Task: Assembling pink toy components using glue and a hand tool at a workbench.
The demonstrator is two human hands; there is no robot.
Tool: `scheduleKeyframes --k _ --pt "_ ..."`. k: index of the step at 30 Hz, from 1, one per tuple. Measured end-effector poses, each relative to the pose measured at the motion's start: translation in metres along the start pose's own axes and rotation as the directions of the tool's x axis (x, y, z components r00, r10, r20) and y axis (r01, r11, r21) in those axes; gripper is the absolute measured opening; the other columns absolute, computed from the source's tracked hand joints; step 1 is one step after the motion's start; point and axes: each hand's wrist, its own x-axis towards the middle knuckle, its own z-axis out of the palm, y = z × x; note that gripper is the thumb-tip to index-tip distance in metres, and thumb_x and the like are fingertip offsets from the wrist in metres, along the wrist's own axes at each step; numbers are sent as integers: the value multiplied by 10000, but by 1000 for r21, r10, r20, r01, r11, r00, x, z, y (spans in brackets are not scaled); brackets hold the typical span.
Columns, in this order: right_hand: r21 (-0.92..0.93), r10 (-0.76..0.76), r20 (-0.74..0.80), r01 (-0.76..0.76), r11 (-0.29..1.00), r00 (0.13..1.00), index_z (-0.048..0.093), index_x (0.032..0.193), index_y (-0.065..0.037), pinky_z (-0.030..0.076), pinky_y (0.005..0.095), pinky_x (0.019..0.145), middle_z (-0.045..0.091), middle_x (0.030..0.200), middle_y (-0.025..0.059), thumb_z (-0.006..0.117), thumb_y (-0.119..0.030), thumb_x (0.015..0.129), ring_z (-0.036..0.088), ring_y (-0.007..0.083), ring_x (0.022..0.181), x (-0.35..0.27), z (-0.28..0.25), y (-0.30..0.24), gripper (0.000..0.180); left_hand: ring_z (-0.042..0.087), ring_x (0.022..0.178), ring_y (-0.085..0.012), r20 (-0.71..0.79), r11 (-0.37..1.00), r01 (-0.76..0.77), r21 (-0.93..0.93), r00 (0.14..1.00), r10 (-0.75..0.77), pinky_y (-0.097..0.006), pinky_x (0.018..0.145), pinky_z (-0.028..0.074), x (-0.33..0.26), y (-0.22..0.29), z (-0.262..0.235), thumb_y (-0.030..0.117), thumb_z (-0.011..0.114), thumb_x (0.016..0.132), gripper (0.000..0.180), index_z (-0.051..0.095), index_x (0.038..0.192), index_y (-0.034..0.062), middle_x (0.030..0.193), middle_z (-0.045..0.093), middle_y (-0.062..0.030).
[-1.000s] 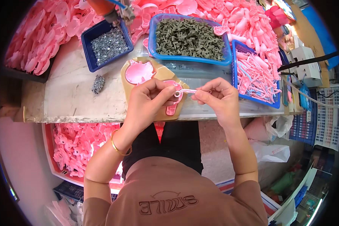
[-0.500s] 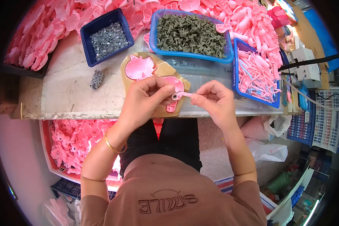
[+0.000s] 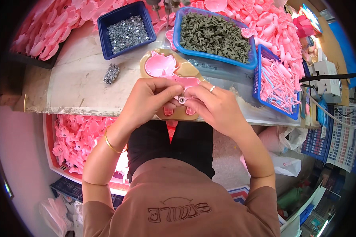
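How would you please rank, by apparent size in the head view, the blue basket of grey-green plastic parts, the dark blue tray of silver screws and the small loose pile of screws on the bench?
Largest to smallest:
1. Blue basket of grey-green plastic parts
2. Dark blue tray of silver screws
3. Small loose pile of screws

Fisheye bending near the rim may distort the first two somewhat.

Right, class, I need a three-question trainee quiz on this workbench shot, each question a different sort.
1. True or false: the left hand and right hand meet over the tan jig.
2. Which holds the silver screws? A) dark blue bin B) light blue tray C) red crate
3. Fill in: the left wrist wears a gold ____.

Key: 1 true; 2 A; 3 bangle.
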Motion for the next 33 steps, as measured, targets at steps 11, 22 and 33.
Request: scheduleKeyframes --k 11,22,33 --pt "-270 -109 -19 100 958 994 649 942 -101 427 379 762 589 944 41 722 -148 808 589 246 886 29 34 3 160 621 680 -187 -266 631 -285 722 728 632 -295 604 483 -17 -26 -28 81 662 914 146 701 1054 64 908 707 -78" --pt "-277 -102 90 123 953 991 637 917 -64 436 391 771 583 878 77 684 -100 806 602 267 876 37 39 13 126 574 1109 -254 279 82 -424 902 717 639 -374 913 488 -25 -38 -22 171 727 788 329 650 1105 131 1284 601 -38" --pt "-225 -61 121 88 970 991 656 962 -59 470 416 839 601 871 84 682 -109 796 612 295 901 40 25 7 175 546 1108 -223 320 31 -404 914 767 556 -369 869 479 -21 -34 -25 346 690 837 323 626 1080 142 1280 578 -10"
